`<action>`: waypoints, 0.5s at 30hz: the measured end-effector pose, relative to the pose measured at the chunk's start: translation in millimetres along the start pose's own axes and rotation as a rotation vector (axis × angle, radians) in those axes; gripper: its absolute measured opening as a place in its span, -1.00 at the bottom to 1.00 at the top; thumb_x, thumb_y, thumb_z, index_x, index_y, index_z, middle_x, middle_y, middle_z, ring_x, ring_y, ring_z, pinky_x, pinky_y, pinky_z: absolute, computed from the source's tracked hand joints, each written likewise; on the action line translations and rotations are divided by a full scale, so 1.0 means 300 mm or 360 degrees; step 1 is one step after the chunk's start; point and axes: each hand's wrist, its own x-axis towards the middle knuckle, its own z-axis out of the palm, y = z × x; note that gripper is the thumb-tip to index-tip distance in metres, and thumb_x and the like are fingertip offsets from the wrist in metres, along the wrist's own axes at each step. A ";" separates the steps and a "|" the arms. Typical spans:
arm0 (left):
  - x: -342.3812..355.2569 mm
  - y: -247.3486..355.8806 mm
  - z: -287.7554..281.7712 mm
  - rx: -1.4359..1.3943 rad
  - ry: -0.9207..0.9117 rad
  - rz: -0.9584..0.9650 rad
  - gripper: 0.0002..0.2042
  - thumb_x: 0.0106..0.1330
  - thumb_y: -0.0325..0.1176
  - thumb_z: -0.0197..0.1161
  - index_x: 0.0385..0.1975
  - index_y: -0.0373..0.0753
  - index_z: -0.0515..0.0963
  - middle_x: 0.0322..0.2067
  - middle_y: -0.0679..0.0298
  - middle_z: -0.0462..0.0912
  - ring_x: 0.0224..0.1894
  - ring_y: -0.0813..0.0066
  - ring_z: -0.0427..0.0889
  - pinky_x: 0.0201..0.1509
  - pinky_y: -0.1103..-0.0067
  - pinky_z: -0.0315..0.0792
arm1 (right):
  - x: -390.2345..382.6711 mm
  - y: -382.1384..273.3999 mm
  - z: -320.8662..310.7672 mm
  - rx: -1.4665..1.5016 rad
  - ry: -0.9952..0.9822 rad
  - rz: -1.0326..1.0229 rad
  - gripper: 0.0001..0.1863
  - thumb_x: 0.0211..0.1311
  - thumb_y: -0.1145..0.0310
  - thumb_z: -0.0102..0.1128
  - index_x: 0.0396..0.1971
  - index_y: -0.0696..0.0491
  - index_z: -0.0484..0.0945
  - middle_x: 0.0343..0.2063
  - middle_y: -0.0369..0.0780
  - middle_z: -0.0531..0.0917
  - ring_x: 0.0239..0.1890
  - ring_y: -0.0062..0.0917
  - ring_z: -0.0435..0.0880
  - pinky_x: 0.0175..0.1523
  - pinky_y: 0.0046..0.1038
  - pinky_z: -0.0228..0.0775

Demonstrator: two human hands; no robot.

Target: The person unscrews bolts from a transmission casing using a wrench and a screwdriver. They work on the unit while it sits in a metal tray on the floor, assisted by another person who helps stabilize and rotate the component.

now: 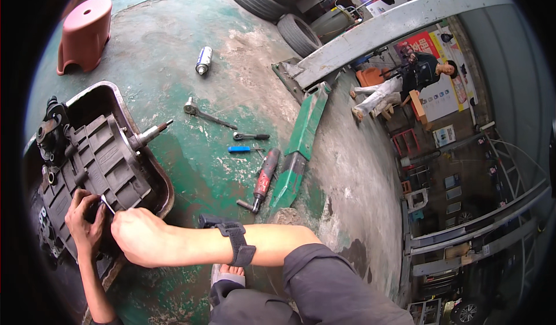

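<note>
A grey metal gearbox (107,160) with ribbed casing lies in a dark metal tray (165,183) on the floor at the left. My right hand (139,235) is closed in a fist around a slim silver wrench (108,203), whose bright end points at the casing. Beside that end, my left hand (87,223) rests low against the gearbox, thumb and fingers curled toward each other. What its fingertips hold is hidden. A dark strap (237,241) circles my right forearm.
Right of the tray lie a long ratchet (208,115), a small ratchet (252,136), a blue-handled tool (239,149) and a red-black power ratchet (266,177). A green lift arm (310,119) stretches beyond them. A spray can (204,60), pink stool (87,32), tyres (298,34) and a person (423,73) are farther off.
</note>
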 end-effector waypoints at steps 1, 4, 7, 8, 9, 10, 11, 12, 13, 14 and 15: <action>-0.001 0.000 -0.001 -0.0081 -0.0045 -0.0060 -0.78 0.05 -0.47 0.32 -0.31 -0.39 0.55 -0.33 0.08 0.51 -0.29 0.16 0.60 -0.16 0.50 0.45 | -0.034 -0.008 0.038 -0.0020 -0.0017 0.0092 -0.60 -0.15 0.50 0.15 -0.26 0.46 0.52 -0.58 0.04 0.60 -0.51 -0.13 0.65 -0.34 -0.21 0.53; 0.000 0.001 -0.002 -0.0029 -0.0053 -0.0012 -0.77 0.07 -0.46 0.31 -0.29 -0.39 0.53 -0.30 0.09 0.51 -0.29 0.16 0.60 -0.14 0.50 0.46 | -0.126 0.036 0.155 0.0020 -0.0130 0.0244 -0.29 -0.08 0.60 0.07 0.15 0.60 0.17 -0.55 0.09 0.56 -0.57 -0.11 0.61 -0.43 -0.19 0.48; -0.004 0.001 -0.005 0.0033 -0.0092 -0.0052 -0.78 0.10 -0.46 0.30 -0.27 -0.38 0.53 -0.28 0.11 0.50 -0.25 0.15 0.59 -0.10 0.51 0.44 | -0.188 0.085 0.286 0.0135 0.0068 0.0434 -0.33 0.11 0.57 0.01 0.24 0.51 0.13 -0.33 0.16 0.59 -0.39 -0.08 0.65 -0.35 -0.23 0.50; -0.005 0.000 -0.006 0.0002 -0.0098 -0.0069 -0.78 0.11 -0.46 0.30 -0.27 -0.38 0.53 -0.28 0.11 0.50 -0.24 0.16 0.59 -0.09 0.51 0.44 | -0.192 0.090 0.330 0.0198 0.0204 0.0375 -0.32 0.12 0.54 0.02 0.25 0.52 0.12 -0.21 0.19 0.56 -0.30 -0.08 0.65 -0.32 -0.26 0.51; -0.006 -0.003 -0.006 0.0050 -0.0092 -0.0065 -0.78 0.11 -0.46 0.30 -0.26 -0.38 0.53 -0.28 0.11 0.49 -0.23 0.16 0.59 -0.09 0.52 0.44 | -0.187 0.081 0.373 0.0223 0.0399 0.0326 -0.32 0.14 0.52 0.03 0.25 0.53 0.11 -0.10 0.23 0.53 -0.21 -0.09 0.65 -0.28 -0.30 0.52; -0.008 -0.006 -0.007 0.0046 -0.0090 -0.0081 -0.78 0.11 -0.46 0.30 -0.26 -0.38 0.53 -0.27 0.11 0.49 -0.23 0.17 0.59 -0.08 0.52 0.43 | -0.189 0.080 0.402 0.0248 0.0524 0.0290 -0.31 0.16 0.50 0.05 0.25 0.53 0.11 0.02 0.26 0.50 -0.12 -0.10 0.65 -0.24 -0.34 0.52; -0.008 -0.010 -0.003 0.0012 -0.0104 -0.0121 -0.78 0.12 -0.46 0.31 -0.26 -0.38 0.53 -0.27 0.11 0.49 -0.22 0.18 0.59 -0.08 0.53 0.43 | -0.186 0.072 0.424 -0.0005 0.0345 0.0408 -0.23 0.14 0.49 0.08 0.33 0.46 0.03 0.01 0.20 0.53 -0.32 -0.19 0.68 -0.27 -0.30 0.54; -0.007 -0.015 -0.004 0.0006 -0.0088 -0.0045 -0.78 0.12 -0.47 0.31 -0.24 -0.38 0.54 -0.27 0.11 0.49 -0.22 0.20 0.59 -0.07 0.53 0.42 | -0.182 0.066 0.432 -0.0167 0.0236 0.0352 -0.25 0.18 0.48 0.07 0.32 0.48 0.02 0.04 0.20 0.51 -0.26 -0.19 0.68 -0.19 -0.33 0.54; -0.008 -0.019 -0.002 0.0017 -0.0106 -0.0069 -0.78 0.12 -0.48 0.32 -0.24 -0.37 0.55 -0.26 0.12 0.49 -0.22 0.21 0.58 -0.08 0.54 0.42 | -0.170 0.060 0.430 -0.0368 0.0682 0.0164 -0.27 0.19 0.49 0.07 0.31 0.49 0.04 0.05 0.21 0.50 -0.26 -0.17 0.68 -0.15 -0.31 0.52; -0.007 -0.025 -0.004 -0.0008 -0.0149 -0.0183 -0.78 0.12 -0.49 0.32 -0.23 -0.37 0.56 -0.26 0.12 0.49 -0.22 0.22 0.58 -0.08 0.54 0.42 | -0.165 0.055 0.414 -0.0320 0.0753 0.0182 -0.34 0.22 0.50 0.04 0.26 0.51 0.10 0.06 0.23 0.49 -0.20 -0.15 0.65 -0.13 -0.31 0.52; -0.008 -0.029 -0.003 0.0017 -0.0125 -0.0119 -0.78 0.12 -0.49 0.32 -0.23 -0.37 0.56 -0.26 0.12 0.49 -0.22 0.23 0.58 -0.08 0.54 0.42 | -0.152 0.053 0.389 -0.0024 0.0807 0.0284 -0.41 0.24 0.51 0.02 0.21 0.53 0.16 0.07 0.24 0.48 -0.14 -0.14 0.63 -0.11 -0.30 0.52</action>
